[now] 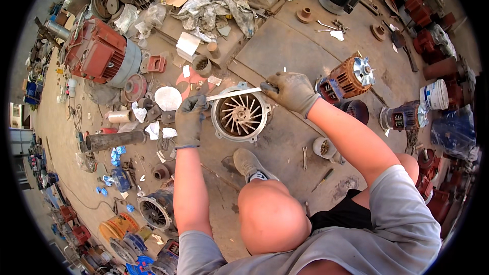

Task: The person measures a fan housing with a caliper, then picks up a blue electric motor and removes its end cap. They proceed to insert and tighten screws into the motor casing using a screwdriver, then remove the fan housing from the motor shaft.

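Note:
A narrow white strip [234, 93] runs straight between my two hands. My left hand [190, 122], in a grey work glove, is closed on its left end. The other end is pinched in my gloved right hand [294, 91], a little farther out. Behind the strip, on the floor, lies a round metal housing [217, 125] with lugs on its rim. The strip crosses over its far side; whether it touches the rim I cannot tell. Inside the housing a wheel of curved blades [241, 114] shows around a central hub.
Right of my right hand stands a rusty motor [351, 79] with a silver fan. A cup of small parts [324, 147], a wrench [305, 158] and a screwdriver [323, 179] lie nearer me. At left are a large red motor [97, 51] and a metal tube [114, 141].

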Demonstrator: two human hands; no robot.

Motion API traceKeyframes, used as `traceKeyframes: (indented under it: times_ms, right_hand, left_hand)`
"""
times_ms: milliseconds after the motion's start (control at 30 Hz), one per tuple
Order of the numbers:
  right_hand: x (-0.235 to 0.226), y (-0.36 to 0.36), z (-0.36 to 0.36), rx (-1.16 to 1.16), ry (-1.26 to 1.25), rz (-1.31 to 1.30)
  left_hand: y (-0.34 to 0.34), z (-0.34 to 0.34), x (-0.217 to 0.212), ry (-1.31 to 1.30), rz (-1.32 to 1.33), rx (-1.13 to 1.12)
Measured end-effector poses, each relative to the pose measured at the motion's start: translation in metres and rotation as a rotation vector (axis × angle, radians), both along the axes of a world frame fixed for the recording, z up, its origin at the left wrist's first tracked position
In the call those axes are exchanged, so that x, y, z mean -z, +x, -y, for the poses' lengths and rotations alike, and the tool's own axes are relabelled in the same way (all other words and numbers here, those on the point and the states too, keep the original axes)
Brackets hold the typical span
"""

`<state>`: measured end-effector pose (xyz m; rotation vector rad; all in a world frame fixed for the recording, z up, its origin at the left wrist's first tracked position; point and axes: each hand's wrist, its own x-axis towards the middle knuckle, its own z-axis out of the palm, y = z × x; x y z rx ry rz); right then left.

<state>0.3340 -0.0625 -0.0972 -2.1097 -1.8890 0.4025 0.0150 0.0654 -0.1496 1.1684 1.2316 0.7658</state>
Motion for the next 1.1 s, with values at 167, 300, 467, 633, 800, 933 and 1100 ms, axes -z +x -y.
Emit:
traceKeyframes:
  times_ms: [167, 300, 467, 633, 800, 933, 1100]
  right_hand:
    - [-0.004, -0.002, 0.001, 0.006, 0.03, 0.002]
    - [-0.004, -0.004, 0.013, -0.008, -0.027, -0.01]
    - [-0.018, -0.02, 0.045, -0.017, -0.145, -0.045]
    - [-0.021, -0.042, 0.079, -0.033, -0.216, -0.097]
    - [-0.025, -0.05, 0.088, -0.053, -0.306, -0.095]
    - [-0.029, -0.052, 0.076, -0.018, -0.295, -0.134]
    - [-0.03, -0.052, 0.081, -0.01, -0.332, -0.137]
  left_hand:
    - [-0.003, -0.005, -0.005, -0.073, 0.018, 0.041]
    - [-0.019, -0.003, -0.005, -0.156, 0.042, 0.133]
    - [-0.037, 0.038, -0.008, -0.181, -0.014, 0.14]
    - [-0.063, 0.087, -0.014, -0.217, -0.045, 0.065]
    - [-0.071, 0.109, -0.018, -0.228, -0.065, 0.005]
    - [-0.063, 0.101, -0.018, -0.216, -0.013, -0.057]
    - [-0.06, 0.103, -0.023, -0.208, -0.01, -0.045]
